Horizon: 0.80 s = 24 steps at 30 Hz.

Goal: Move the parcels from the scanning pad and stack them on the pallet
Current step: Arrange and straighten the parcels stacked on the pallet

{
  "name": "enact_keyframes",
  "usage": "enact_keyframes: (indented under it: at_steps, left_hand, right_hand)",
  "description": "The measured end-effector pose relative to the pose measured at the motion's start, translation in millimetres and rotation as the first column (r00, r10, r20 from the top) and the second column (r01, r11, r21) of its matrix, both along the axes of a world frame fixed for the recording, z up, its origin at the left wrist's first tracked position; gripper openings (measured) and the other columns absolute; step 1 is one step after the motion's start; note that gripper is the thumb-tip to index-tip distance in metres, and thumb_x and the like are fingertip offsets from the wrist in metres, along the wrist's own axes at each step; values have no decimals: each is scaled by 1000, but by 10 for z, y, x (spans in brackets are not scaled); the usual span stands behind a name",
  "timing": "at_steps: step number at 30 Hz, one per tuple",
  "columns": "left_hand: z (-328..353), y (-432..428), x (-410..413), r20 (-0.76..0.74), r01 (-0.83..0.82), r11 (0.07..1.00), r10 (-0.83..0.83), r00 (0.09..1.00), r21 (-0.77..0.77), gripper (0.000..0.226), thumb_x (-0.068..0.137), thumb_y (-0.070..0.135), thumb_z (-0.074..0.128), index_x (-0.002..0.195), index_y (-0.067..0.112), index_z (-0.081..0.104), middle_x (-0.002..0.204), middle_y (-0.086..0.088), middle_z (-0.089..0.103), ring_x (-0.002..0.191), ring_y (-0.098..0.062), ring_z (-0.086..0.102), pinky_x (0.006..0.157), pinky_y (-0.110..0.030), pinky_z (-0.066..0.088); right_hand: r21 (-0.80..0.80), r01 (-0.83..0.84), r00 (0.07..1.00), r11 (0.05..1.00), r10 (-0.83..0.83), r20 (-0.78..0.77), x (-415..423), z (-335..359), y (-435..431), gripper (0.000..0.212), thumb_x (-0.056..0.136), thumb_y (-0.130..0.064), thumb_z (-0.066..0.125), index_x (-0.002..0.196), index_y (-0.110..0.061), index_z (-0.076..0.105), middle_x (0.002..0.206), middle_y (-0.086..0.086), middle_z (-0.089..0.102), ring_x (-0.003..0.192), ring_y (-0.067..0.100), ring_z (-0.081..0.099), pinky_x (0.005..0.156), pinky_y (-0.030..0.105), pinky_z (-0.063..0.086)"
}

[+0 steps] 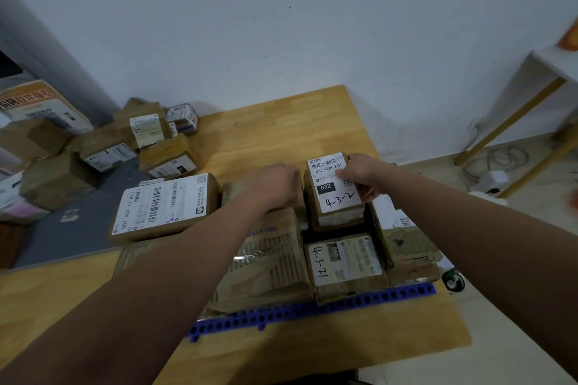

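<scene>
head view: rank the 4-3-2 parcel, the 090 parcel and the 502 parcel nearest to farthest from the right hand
1. 4-3-2 parcel, gripped by the right hand.
2. 090 parcel, nearer the camera, on the pallet.
3. 502 parcel, far left.

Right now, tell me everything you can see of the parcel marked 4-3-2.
The parcel marked 4-3-2 is a brown cardboard box lying flat atop the stack on the blue pallet. A white label covers its top: barcode, 032-038-E01, a black 032 block, handwritten 4-3-2. The right hand grips its right edge, overlapping the label.
</scene>
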<state>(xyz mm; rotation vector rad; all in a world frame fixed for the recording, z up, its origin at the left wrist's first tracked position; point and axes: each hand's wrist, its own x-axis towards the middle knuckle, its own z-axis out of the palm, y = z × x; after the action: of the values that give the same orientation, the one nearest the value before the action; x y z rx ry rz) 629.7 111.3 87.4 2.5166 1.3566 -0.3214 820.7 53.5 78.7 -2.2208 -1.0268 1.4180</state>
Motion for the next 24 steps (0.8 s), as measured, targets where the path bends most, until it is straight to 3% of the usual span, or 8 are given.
enact_keyframes:
  at_steps: [4, 7, 9, 12, 20, 24]
  left_hand:
    - [-8, 18, -10, 8, -6, 1000, 7, 1000, -23, 58, 84, 35, 72, 137, 25, 50, 136, -7, 52, 119, -27, 53, 90, -35, 45]
    - [-45, 15, 2, 46, -22, 999, 23, 999, -31, 57, 89, 38, 65, 141, 24, 46, 139, -8, 50, 123, -29, 50, 98, -39, 45]
    - [-69, 15, 4, 72, -39, 999, 40, 997, -17, 56, 93, 41, 59, 144, 24, 43, 142, -8, 48, 127, -29, 47, 102, -44, 44]
    - [-80, 23, -19, 104, -66, 997, 69, 992, -38, 57, 95, 42, 54, 147, 23, 39, 144, -9, 46, 128, -31, 46, 103, -46, 43]
    - [142, 54, -286, 192, -133, 991, 136, 972, -29, 58, 93, 39, 54, 147, 27, 37, 149, -6, 40, 133, -28, 41, 104, -46, 42]
    - [362, 19, -692, 287, -206, 979, 193, 938, 15, 54, 93, 38, 54, 145, 29, 41, 151, -1, 38, 134, -26, 39, 103, -43, 42]
  right_hand:
    - [10, -3, 999, 1000, 2, 48, -28, 19, 15, 50, 98, -33, 51, 140, -12, 35, 125, 17, 58, 100, 36, 60, 76, 44, 52]
    - [81, -94, 968, 992, 72, 241, -83, 34, 62, 70, 95, -38, 52, 151, -15, 17, 150, 21, 33, 125, 41, 47, 98, 48, 45]
    - [111, -156, 930, 981, 108, 352, -154, 56, 71, 70, 96, -42, 49, 152, -17, 16, 155, 21, 19, 134, 44, 34, 105, 48, 37]
    - [171, -207, 900, 963, 119, 420, -249, 72, 79, 67, 97, -43, 48, 151, -18, 19, 153, 21, 19, 135, 46, 28, 105, 51, 33]
    - [209, -359, 761, 910, 156, 630, -612, 163, 188, 62, 96, -45, 46, 148, -19, 25, 147, 19, 26, 128, 43, 32, 99, 53, 34]
    - [268, -447, 743, 854, 187, 643, -1015, 354, 363, 64, 96, -46, 46, 150, -21, 23, 152, 18, 21, 132, 43, 27, 102, 53, 33]
